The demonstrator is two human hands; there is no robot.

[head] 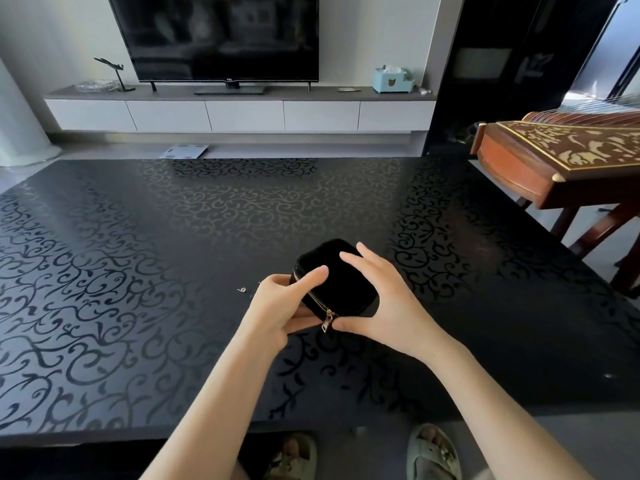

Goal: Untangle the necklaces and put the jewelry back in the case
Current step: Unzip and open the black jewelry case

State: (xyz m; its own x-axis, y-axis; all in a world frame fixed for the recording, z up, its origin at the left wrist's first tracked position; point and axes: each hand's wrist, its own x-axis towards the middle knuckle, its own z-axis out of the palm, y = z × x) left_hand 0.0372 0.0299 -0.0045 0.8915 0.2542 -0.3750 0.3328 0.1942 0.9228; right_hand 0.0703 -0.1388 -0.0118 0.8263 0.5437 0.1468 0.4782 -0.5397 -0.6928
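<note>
A small black velvet jewelry case with a silver zipper is held just above the dark patterned table. My left hand grips its left side, index finger laid across the lid. My right hand spreads over the right side, thumb pressed beside the zipper pull at the near corner. The zipper looks closed along the visible edge. A tiny silver piece of jewelry lies on the table left of my left hand. No necklaces are visible.
A wooden zither on a stand sits past the table's right edge. A TV and low white cabinet stand against the far wall. My slippered feet show below the table's near edge.
</note>
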